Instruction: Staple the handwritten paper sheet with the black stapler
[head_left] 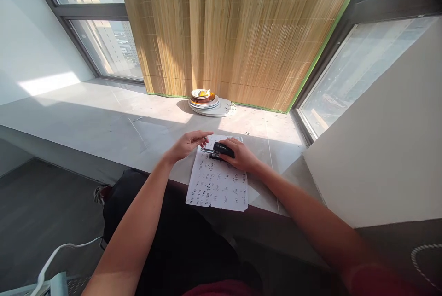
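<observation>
A black stapler (223, 149) lies on a sheet of handwritten paper (221, 181) on the window ledge. Its top seems swung apart from its base, and a silver strip-like part (207, 150) shows at its left end. My right hand (238, 154) is wrapped around the stapler from the right. Just left of it, my left hand (191, 143) hovers over the paper's upper left corner, thumb and fingers drawn together. Whatever those fingertips may hold is too small to make out. The paper's lower edge overhangs the ledge.
A stack of plates (203, 105) with small scraps on top stands at the back of the ledge (103, 125), before a bamboo blind (224, 33). A white wall (386, 125) rises at the right. A white cable (55, 252) runs at the lower left.
</observation>
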Tool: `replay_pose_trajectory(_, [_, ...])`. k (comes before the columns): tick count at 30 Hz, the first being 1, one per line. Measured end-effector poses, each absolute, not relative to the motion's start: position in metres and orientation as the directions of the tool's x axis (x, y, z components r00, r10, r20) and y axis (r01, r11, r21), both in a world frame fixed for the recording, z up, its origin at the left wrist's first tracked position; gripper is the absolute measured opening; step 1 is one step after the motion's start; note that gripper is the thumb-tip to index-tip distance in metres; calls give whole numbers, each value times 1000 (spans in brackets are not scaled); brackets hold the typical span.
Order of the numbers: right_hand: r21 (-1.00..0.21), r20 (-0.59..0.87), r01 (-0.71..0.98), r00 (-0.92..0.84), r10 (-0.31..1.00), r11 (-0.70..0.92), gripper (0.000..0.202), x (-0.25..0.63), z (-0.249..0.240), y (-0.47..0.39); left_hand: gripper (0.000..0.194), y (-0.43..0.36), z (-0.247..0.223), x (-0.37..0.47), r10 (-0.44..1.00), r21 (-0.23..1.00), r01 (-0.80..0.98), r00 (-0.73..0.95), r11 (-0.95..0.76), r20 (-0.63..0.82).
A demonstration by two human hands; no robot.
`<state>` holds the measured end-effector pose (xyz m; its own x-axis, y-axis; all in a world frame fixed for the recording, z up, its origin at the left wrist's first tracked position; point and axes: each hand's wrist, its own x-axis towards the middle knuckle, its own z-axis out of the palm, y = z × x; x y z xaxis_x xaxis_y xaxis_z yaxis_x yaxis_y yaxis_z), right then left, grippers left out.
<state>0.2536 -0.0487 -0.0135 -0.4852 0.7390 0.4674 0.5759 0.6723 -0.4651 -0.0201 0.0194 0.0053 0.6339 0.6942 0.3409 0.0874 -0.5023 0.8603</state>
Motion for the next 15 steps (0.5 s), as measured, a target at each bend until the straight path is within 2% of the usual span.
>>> replay_pose_trajectory(3, [-467,464,579,-483,742,669,32,253,-13,-49,53,18,4,-19,757,864,167,578,-475,304])
replay_pose_trajectory(8, [-469,463,578,-483,743,668,30,253,-12,-49,37,19,5,-19,765,807,248,547,-536,340])
replay_pose_trajectory(12, [-472,458,584,-478,749,661,32,252,-12,-49,28,18,8,-20,706,707,318,612,-632,356])
replay_pose_trajectory(15, [-479,452,583,-477,754,656,34,252,-12,-49,22,16,8,-19,669,697,316,675,-644,311])
